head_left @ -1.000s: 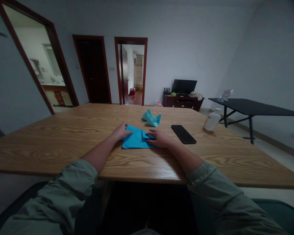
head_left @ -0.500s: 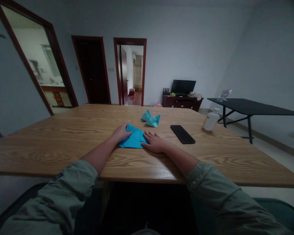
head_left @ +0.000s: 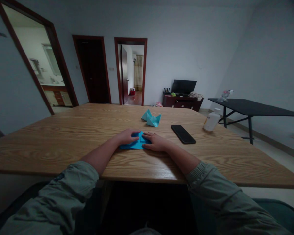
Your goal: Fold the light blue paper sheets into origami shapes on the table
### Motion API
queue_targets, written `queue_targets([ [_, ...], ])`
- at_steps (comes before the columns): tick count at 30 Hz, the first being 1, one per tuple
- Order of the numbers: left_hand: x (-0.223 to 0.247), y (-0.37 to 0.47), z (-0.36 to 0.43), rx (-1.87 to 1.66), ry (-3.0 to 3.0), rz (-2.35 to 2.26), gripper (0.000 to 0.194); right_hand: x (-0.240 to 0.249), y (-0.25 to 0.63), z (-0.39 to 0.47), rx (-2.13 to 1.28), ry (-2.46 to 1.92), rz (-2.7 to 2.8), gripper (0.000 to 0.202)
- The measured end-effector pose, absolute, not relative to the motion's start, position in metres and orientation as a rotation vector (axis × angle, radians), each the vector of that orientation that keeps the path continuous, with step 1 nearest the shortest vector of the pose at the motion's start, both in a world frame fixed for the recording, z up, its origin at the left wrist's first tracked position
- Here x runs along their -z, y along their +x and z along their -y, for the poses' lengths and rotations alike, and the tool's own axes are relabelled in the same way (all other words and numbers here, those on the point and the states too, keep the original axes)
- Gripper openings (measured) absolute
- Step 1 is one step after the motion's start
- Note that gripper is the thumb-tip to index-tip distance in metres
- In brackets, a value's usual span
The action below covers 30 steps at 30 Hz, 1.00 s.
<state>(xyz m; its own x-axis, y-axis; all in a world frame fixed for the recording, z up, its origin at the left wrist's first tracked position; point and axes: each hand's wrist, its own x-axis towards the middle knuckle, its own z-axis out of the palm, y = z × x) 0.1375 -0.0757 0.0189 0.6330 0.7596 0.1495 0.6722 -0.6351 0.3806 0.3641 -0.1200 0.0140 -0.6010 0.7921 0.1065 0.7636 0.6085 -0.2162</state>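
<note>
A folded sheet of bright blue paper (head_left: pixel 132 146) lies on the wooden table in front of me, partly hidden under both hands. My left hand (head_left: pixel 126 136) grips its left side, with the thumb across the upper face and the fingers curled at the far edge. On the right side of the paper, my right hand (head_left: pixel 157 142) lies flat with its fingers spread, pressing on a small folded flap. Beyond the hands stands a light blue folded-paper piece (head_left: pixel 152 119) with upright points.
A black phone (head_left: pixel 183 134) lies right of my right hand. Farther right is a whitish bottle (head_left: pixel 211 120) with a cap. The wooden table (head_left: pixel 63 143) has its near edge under my forearms. A black table (head_left: pixel 250 107) stands beyond at the right.
My left hand has moved right and toward the middle of the paper, bringing its left corner over. The paper looks smaller now. My right hand has stayed almost in place.
</note>
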Motion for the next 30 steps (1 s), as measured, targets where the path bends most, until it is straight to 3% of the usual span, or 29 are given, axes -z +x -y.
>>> queue_targets([
  [9, -0.012, 0.136, 0.068, -0.310, 2.631, -1.016, 0.045, -0.010, 0.372, 0.108, -0.410, -1.287, 2.565, 0.066],
  [30, -0.019, 0.138, 0.080, -0.242, 2.633, -1.032, 0.059, -0.012, 0.376, 0.104, -0.589, -1.129, 2.530, 0.041],
])
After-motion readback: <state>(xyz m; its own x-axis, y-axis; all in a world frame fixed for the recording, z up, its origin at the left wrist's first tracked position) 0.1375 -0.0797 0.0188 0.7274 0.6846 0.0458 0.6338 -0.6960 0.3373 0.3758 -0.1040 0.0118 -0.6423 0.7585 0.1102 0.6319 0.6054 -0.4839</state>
